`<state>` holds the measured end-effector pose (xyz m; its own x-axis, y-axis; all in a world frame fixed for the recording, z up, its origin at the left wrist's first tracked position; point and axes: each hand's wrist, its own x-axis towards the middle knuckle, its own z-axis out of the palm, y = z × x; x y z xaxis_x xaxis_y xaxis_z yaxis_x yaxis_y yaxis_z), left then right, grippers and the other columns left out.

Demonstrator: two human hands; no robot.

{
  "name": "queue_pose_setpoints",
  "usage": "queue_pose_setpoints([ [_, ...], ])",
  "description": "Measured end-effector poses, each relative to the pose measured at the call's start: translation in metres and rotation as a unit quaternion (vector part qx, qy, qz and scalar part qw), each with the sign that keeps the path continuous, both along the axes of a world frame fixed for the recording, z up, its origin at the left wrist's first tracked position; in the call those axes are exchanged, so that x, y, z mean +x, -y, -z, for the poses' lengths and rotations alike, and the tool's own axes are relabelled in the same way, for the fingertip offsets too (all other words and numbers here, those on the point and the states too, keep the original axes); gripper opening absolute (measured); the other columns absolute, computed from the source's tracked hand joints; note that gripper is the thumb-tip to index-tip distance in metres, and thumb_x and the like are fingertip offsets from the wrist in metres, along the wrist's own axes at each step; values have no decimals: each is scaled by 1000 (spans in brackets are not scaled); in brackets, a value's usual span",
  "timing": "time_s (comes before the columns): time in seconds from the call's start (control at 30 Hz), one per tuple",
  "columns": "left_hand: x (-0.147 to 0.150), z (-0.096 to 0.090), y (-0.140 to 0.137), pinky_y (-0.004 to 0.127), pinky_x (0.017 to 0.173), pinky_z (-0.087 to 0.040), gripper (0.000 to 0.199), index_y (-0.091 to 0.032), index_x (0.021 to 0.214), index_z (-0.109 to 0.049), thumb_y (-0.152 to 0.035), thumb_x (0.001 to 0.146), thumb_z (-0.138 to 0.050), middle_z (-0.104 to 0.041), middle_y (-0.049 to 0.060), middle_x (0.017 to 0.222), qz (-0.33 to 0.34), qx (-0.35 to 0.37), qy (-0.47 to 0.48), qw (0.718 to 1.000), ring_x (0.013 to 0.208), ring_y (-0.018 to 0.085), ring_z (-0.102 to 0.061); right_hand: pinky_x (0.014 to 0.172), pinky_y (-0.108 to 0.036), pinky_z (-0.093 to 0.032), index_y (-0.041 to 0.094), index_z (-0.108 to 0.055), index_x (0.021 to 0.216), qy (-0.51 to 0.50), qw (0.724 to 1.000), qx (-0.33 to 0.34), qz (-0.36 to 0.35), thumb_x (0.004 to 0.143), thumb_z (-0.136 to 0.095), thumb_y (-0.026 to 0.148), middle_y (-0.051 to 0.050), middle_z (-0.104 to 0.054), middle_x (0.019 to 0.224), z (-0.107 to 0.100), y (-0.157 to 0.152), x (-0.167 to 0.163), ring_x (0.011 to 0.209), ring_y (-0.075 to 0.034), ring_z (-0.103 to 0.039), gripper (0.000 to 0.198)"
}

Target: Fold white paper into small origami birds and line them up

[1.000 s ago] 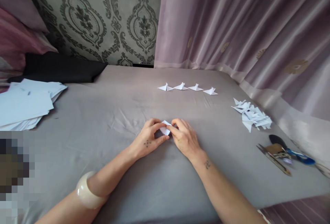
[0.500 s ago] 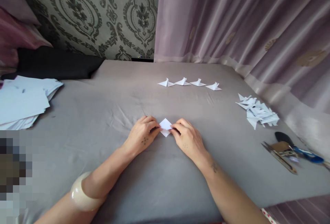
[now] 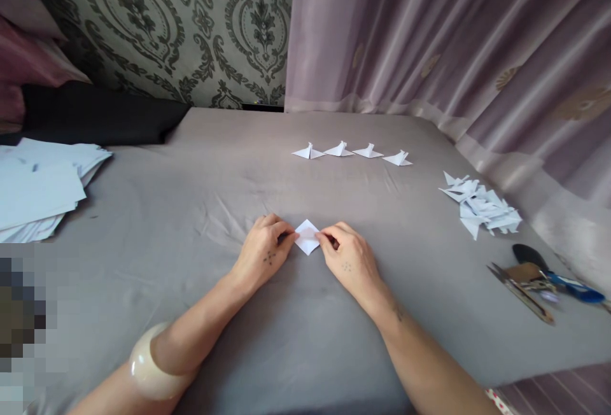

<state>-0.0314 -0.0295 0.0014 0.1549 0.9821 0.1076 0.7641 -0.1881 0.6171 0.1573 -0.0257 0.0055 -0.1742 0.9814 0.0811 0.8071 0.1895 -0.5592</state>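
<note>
Paper diamond (image 3: 307, 246), small and white, lies on the grey cloth (image 3: 305, 338) between the two hands, one corner towards twelve o'clock and another towards six, with a faint band crossing its middle. Left hand (image 3: 264, 248), at nine o'clock from it, pinches the nearer corner between thumb and forefinger, the other fingers curled in; right hand (image 3: 352, 257), at three o'clock, grasps the opposite corner in the same kind of pinch. The backs of both hands face up, and a pale bangle (image 3: 149, 370) circles the left forearm towards eight o'clock. With that small piece as the dial's centre, four folded paper birds (image 3: 368, 151) sit in a row from twelve o'clock round to between one and two. Between two and three, a heap of white folded shapes (image 3: 487, 208) lies piled together, and just past three rest a slim pointed tool (image 3: 522, 294), a brown piece (image 3: 520, 273) and a blue handle (image 3: 577, 289). A stack of white sheets (image 3: 41, 179) spreads near half past nine, with black fabric (image 3: 100, 116) at ten, patterned wall (image 3: 205, 20) at eleven and a mauve curtain (image 3: 334, 33) from twelve to two.
</note>
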Motion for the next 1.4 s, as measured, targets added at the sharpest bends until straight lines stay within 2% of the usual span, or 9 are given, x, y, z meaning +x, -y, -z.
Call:
queue_pose_setpoints([
  [0.23, 2, 8, -3, 34, 75, -47, 21, -18, 79, -65, -31, 91, -53, -60, 5, 79, -14, 21, -20, 999, 77, 20, -56, 59, -25, -38, 23, -63, 78, 26, 999, 21, 9, 90, -53, 31, 1, -63, 79, 2, -2, -4, 65, -12, -58, 18],
  [0.4, 4, 6, -3, 35, 75, -46, 22, -18, 77, -63, -31, 91, -53, -60, 5, 79, -26, 6, -39, 999, 78, 21, -56, 60, -26, -36, 22, -62, 78, 46, 999, 17, 10, 91, -53, 31, -1, -65, 81, 3, -5, -5, 72, -15, -61, 18],
  [0.8, 7, 2, -3, 35, 73, -46, 24, -19, 73, -62, -32, 90, -53, -59, 5, 76, -44, -1, -50, 998, 76, 21, -55, 56, -28, -32, 23, -59, 77, 80, 996, 37, 13, 92, -52, 33, -2, -65, 80, 6, -7, -8, 70, -16, -60, 19],
  [1.07, 4, 9, -2, 34, 71, -44, 26, -20, 72, -59, -33, 92, -50, -58, 4, 75, -34, 27, -67, 997, 73, 20, -53, 57, -28, -32, 22, -58, 78, 98, 994, 38, 15, 92, -52, 32, -2, -64, 81, 7, -6, -11, 70, -16, -60, 18],
  [1.2, 5, 10, -3, 35, 73, -41, 18, -19, 82, -59, -31, 92, -50, -60, 4, 81, -33, 24, -68, 997, 78, 21, -53, 59, -28, -35, 22, -57, 81, 89, 996, 19, 9, 92, -53, 34, -2, -64, 82, 9, -9, -5, 71, -16, -61, 16],
  [1.27, 6, 10, -3, 35, 73, -39, 15, -21, 95, -61, -27, 94, -47, -62, 5, 91, -11, 38, -83, 996, 84, 22, -52, 61, -28, -38, 22, -56, 84, 68, 998, 9, 3, 91, -54, 33, -2, -64, 84, 9, -11, 0, 72, -16, -61, 14],
  [1.33, 6, 10, -3, 34, 72, -36, 23, -24, 104, -61, -19, 96, -40, -63, 5, 99, 44, 63, -109, 991, 88, 21, -52, 63, -28, -41, 22, -55, 86, 42, 999, 5, -13, 91, -54, 30, -2, -63, 85, 8, -13, 5, 73, -16, -62, 10],
  [1.4, 6, 8, -2, 34, 71, -35, 33, -24, 105, -62, -11, 95, -34, -63, 5, 101, 106, 95, -139, 980, 89, 20, -52, 65, -27, -43, 21, -56, 91, 31, 999, 12, -30, 92, -51, 26, -3, -62, 90, 5, -12, 7, 76, -16, -62, 7],
])
